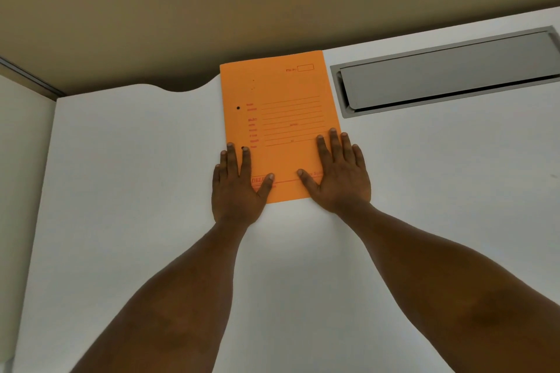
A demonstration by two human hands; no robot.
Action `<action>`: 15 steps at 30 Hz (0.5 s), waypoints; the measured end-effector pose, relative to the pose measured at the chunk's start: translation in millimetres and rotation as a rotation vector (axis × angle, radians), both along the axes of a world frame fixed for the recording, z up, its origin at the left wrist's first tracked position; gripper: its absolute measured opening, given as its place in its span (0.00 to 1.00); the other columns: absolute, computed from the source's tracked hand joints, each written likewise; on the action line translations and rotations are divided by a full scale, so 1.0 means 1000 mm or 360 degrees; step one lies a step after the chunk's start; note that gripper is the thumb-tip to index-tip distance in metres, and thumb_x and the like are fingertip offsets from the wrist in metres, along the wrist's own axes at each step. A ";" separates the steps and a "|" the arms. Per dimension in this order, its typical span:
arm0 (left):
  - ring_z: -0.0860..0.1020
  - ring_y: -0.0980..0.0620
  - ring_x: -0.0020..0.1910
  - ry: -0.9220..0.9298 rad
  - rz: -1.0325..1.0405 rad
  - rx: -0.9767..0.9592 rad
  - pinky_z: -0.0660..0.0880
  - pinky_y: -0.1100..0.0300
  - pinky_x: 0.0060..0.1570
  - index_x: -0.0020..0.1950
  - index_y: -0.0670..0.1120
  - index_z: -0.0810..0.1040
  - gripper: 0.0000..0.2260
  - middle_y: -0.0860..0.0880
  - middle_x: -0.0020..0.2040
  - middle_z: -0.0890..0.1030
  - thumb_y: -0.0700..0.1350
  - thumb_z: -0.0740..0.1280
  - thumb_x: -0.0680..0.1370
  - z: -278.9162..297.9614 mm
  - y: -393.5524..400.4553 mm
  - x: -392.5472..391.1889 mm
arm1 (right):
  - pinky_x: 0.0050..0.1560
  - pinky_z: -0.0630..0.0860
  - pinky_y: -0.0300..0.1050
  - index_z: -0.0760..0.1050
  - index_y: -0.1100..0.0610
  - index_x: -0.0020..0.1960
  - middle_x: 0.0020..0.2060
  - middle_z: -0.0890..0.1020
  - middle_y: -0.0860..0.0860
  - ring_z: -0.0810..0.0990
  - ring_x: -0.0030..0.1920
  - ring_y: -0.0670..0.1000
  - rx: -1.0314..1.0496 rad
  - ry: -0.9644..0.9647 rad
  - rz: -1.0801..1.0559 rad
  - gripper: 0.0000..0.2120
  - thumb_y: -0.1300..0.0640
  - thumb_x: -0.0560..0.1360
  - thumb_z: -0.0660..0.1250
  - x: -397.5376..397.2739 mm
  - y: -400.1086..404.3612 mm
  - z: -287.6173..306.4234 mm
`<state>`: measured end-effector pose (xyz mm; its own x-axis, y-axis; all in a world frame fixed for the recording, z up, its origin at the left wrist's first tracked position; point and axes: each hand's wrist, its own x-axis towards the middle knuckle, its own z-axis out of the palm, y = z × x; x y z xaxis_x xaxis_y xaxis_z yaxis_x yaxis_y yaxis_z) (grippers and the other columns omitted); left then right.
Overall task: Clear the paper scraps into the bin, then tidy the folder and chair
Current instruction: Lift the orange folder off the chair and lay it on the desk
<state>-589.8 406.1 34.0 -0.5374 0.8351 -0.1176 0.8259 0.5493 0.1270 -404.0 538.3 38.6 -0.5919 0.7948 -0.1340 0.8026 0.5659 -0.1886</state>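
With both palms flat and fingers spread, left hand (238, 182) and right hand (338, 174) press the orange folder (278, 118) onto the white tabletop (136, 175), each grip released, seemingly squaring it against the far edge.

The folder (278, 118) lies on the desk (136, 191), left of the cable hatch (448, 73).

The orange folder (281, 118) lies closed and flat, red-printed cover up, its far end at the desk's back edge.
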 end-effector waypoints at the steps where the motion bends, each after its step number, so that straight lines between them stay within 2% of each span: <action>1: 0.49 0.41 0.78 -0.0003 0.0001 -0.0002 0.51 0.45 0.75 0.80 0.48 0.45 0.38 0.43 0.80 0.46 0.70 0.45 0.77 0.000 0.000 0.000 | 0.76 0.43 0.58 0.40 0.52 0.79 0.79 0.44 0.54 0.41 0.77 0.57 0.0001 -0.0003 -0.0004 0.43 0.26 0.74 0.39 0.000 0.000 0.000; 9: 0.48 0.42 0.78 -0.0004 -0.0002 -0.0005 0.48 0.46 0.75 0.80 0.48 0.44 0.38 0.43 0.80 0.45 0.71 0.44 0.77 0.001 0.000 0.001 | 0.76 0.43 0.58 0.40 0.52 0.79 0.79 0.44 0.53 0.41 0.77 0.57 0.0012 -0.0017 -0.0009 0.43 0.25 0.73 0.38 -0.001 0.000 -0.002; 15: 0.46 0.41 0.78 -0.0044 -0.0011 -0.0094 0.48 0.45 0.76 0.80 0.48 0.43 0.38 0.43 0.80 0.42 0.69 0.44 0.77 0.008 0.001 0.001 | 0.75 0.39 0.57 0.34 0.51 0.78 0.78 0.38 0.53 0.36 0.77 0.57 -0.0117 -0.0149 0.0033 0.45 0.24 0.71 0.36 -0.001 0.007 0.002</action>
